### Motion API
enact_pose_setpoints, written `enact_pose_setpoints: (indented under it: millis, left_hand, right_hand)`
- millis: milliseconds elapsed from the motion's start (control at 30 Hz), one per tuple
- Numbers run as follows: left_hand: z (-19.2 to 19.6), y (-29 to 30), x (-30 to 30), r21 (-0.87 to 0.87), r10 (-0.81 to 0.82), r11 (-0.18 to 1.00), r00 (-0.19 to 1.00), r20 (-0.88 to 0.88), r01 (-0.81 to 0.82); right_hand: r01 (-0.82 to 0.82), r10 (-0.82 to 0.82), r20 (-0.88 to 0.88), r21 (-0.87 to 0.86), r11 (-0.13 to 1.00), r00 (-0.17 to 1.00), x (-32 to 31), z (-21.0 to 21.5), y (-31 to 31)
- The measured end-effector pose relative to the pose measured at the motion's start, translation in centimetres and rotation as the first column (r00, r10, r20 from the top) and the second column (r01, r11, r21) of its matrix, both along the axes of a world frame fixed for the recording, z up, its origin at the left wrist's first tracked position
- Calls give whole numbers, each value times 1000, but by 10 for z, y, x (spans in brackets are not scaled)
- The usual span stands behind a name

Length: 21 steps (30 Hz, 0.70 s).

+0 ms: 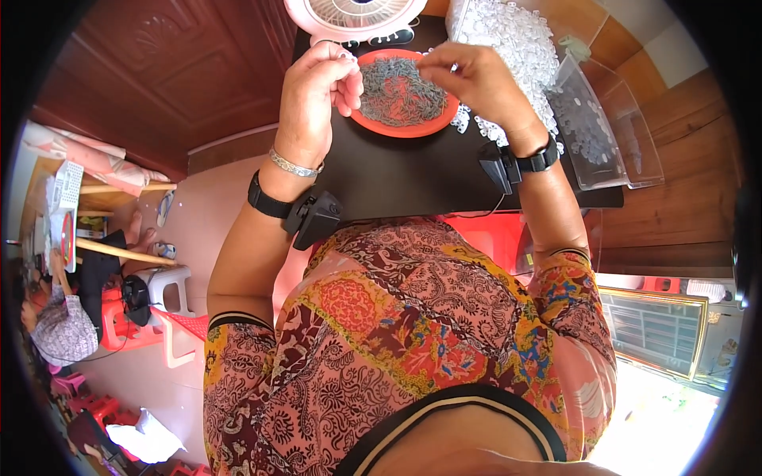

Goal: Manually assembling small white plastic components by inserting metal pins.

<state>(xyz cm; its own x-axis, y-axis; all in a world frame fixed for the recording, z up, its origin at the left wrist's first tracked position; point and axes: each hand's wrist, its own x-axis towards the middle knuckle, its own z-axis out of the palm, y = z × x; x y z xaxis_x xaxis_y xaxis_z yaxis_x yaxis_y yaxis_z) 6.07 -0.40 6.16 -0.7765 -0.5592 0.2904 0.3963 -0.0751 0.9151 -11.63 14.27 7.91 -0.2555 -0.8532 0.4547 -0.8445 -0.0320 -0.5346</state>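
Head view, left grip [319, 78], white piece [347, 56] half-hidden

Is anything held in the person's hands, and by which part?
The left hand pinches a small white piece; which part is gripped cannot be told. Whether the right hand holds anything is unclear.

plate [405, 132] on table [381, 174] (fan [357, 11] behind), pieces [508, 47] right
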Motion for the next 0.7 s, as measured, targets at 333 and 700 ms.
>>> enact_pose_setpoints:
  millis: [333, 700]
  left_hand:
    - [3, -22, -36, 35, -125, 992, 992, 31, 124]
    - [-46, -29, -64, 238, -47, 971, 997, 62, 31]
  right_hand:
    - [-12, 98, -342, 245, 969, 934, -18, -69, -48]
    - [33, 55, -377, 223, 974, 925, -23, -88, -51]
